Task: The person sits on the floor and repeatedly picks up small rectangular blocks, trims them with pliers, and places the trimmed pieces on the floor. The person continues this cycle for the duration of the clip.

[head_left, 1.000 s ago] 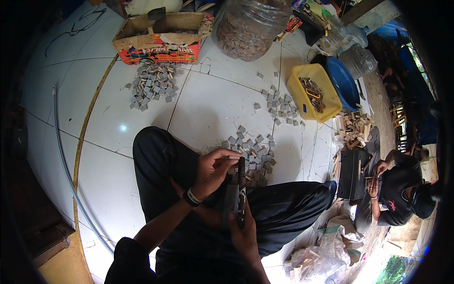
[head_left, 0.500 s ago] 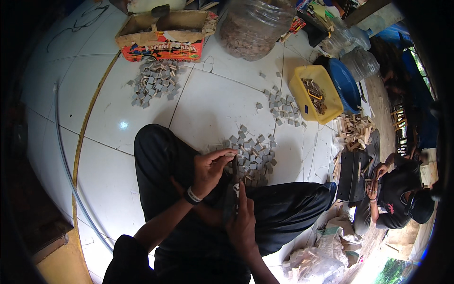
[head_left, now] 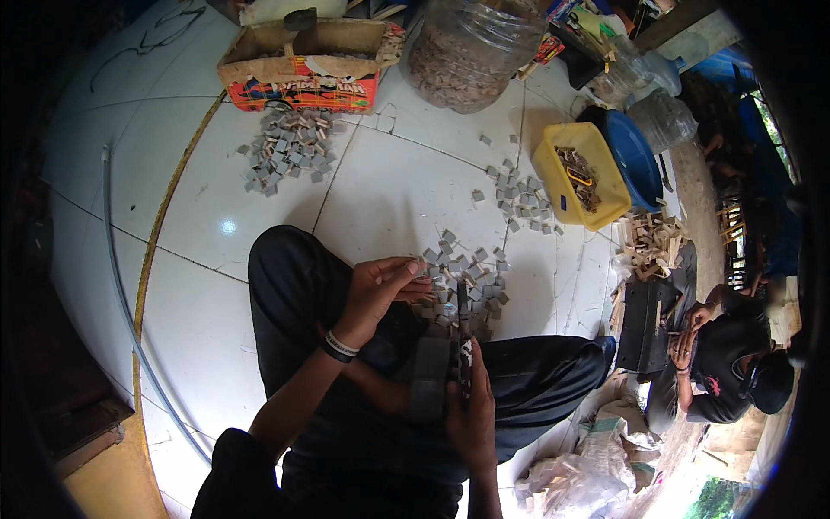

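My left hand is raised over the near pile, thumb and fingers pinched together. What lies between the fingertips is too small to make out. My right hand wraps round the dark, white-flecked handle of a narrow knife-like tool, which points away from me. Beside that hand, a dark grey block rests at my lap. Just beyond the hands, small square grey-faced wooden pieces lie in a loose pile on the floor.
More grey-faced pieces lie in a heap by a cardboard box and in a scatter near a yellow basin. A large clear plastic container stands at the back. At right, a person handles small pieces beside a black box.
My right hand and the tool have moved right, away from my left fingertips, uncovering the grey block. My left hand has shifted slightly left, still pinched.
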Tool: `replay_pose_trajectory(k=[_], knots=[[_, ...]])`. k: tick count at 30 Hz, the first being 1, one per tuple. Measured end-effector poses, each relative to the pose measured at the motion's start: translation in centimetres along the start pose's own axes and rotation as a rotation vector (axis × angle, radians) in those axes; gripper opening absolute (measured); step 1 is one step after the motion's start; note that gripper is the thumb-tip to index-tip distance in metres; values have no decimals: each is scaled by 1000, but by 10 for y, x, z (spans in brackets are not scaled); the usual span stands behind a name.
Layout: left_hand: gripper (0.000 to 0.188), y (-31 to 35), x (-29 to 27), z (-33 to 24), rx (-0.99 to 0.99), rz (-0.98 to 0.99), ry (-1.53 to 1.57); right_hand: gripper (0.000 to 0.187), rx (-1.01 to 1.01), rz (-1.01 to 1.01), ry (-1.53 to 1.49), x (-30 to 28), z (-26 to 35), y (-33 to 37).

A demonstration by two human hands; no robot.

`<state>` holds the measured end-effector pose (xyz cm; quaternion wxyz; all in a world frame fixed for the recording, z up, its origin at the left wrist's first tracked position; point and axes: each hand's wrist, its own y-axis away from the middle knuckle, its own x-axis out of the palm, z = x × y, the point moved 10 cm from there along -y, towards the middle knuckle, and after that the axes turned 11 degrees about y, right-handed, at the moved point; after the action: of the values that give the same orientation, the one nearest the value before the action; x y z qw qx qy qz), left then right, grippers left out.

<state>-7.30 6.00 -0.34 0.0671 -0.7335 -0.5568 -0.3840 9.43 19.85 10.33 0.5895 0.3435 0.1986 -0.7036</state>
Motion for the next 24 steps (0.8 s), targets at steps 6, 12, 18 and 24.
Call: replay_pose_trajectory(k=[6,12,18,24], knots=[[38,6,12,-8,17,74,-2,76,-39,80,-9,6,-2,0],[30,8,21,-7,92,109,-2,73,-44,97,-17,20,4,3],[27,8,24,-5,177,149,-39,69,-21,89,54,22,7,2],[25,10,18,-7,259,133,-146,70,-4,118,139,25,8,1]])
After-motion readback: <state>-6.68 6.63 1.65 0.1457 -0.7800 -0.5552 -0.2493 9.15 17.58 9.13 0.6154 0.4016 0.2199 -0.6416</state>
